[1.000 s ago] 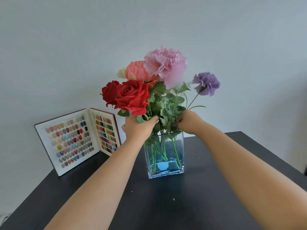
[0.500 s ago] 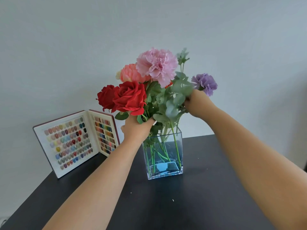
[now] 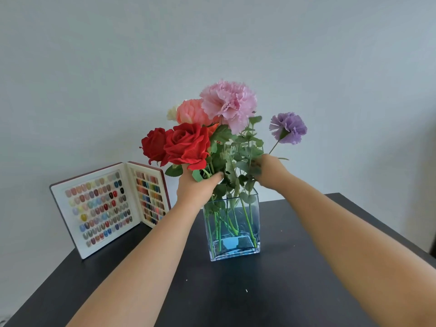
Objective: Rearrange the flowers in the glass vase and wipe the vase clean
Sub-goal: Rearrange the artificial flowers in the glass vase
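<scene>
A square glass vase (image 3: 236, 241) with a blue tint stands on the black table (image 3: 259, 298), holding green stems. Above it are two red roses (image 3: 186, 143), a coral bloom (image 3: 191, 112), a large pink carnation (image 3: 227, 102) and a purple carnation (image 3: 289, 127) leaning right. My left hand (image 3: 195, 187) is closed around the stems just under the red roses, over the vase's left rim. My right hand (image 3: 271, 169) grips a leafy green sprig (image 3: 247, 147) above the vase's right rim.
An open book of coloured nail samples (image 3: 108, 206) stands at the back left of the table, against the pale wall. The table's right edge (image 3: 387, 234) runs diagonally behind my right forearm. No cloth is in view.
My right hand lifted the green sprig up, then came back down with it toward the vase's rim. My left hand stayed on the stems under the roses.
</scene>
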`<state>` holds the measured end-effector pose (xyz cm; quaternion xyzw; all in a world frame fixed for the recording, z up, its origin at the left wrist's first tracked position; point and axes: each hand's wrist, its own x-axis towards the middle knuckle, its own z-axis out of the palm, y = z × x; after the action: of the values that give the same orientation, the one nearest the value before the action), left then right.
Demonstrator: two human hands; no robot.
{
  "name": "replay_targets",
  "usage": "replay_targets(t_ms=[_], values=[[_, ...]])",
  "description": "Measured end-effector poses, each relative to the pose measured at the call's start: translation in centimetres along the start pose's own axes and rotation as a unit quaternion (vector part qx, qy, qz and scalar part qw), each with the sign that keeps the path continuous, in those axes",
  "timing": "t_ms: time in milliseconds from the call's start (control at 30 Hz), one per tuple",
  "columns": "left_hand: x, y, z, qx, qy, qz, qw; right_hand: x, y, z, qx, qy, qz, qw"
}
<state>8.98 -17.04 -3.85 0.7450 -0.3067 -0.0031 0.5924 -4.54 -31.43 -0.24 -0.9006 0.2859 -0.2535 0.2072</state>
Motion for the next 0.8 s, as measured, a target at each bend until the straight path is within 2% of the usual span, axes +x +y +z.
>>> replay_targets(t_ms=[200, 333, 400, 500, 633, 800], values=[[0.2, -0.5, -0.1, -0.060, -0.008, -0.015, 0.998, 0.1, 0.3, 0.6, 0.014, 0.033, 0.016, 0.999], [0.2, -0.6, -0.1, -0.057, -0.009, -0.011, 0.998, -0.7, 0.7, 2.2, -0.049, -0.040, 0.008, 0.998], [0.3, -0.6, -0.1, -0.052, -0.008, -0.006, 0.999, -0.9, 1.2, 2.8, -0.044, -0.048, 0.013, 0.998], [0.4, -0.7, 0.0, -0.053, -0.001, -0.003, 0.999, -0.5, 1.5, 2.2, 0.007, -0.055, 0.012, 0.998], [0.6, -1.0, 0.1, -0.060, 0.003, 0.003, 0.998, -0.1, 1.9, 1.0, 0.184, -0.007, 0.009, 0.983], [0.8, -1.3, 0.6, -0.059, 0.005, 0.018, 0.998, 0.2, 1.5, 1.6, 0.188, 0.031, -0.016, 0.982]])
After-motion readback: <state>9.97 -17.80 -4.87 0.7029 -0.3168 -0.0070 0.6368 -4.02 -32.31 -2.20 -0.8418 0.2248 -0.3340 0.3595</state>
